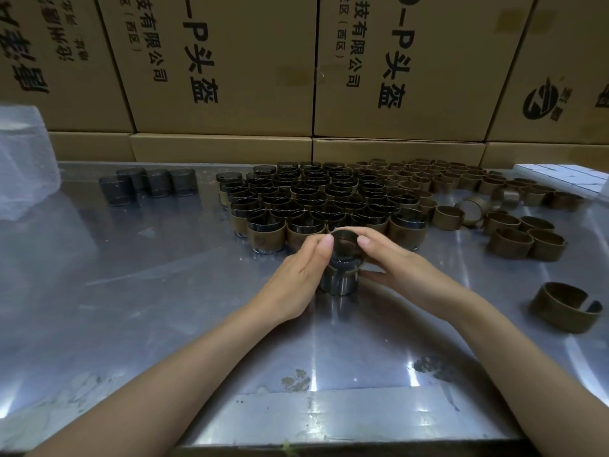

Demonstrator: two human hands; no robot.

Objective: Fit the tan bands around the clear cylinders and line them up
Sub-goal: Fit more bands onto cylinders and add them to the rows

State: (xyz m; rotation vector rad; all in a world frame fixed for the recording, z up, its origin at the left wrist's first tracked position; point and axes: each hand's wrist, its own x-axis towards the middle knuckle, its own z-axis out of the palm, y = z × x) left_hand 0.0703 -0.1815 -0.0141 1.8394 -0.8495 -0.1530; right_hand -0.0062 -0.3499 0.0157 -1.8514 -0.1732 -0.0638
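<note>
Both hands work a tan band onto a clear cylinder at the middle of the steel surface.

From the head camera: the left hand (298, 273) and right hand (400, 263) flank one clear cylinder (339, 282) standing upright on the metal surface (164, 291), fingers curled and clamped on the tan band (344, 234) that rings its upper part. Just behind stands a packed cluster of banded cylinders (323, 199). Loose bands (514, 232) lie to the right, one split band (565, 306) well apart near the edge. Four bare cylinders (150, 184) stand at far left. Printed cardboard boxes (230, 61) are stacked behind.
</note>
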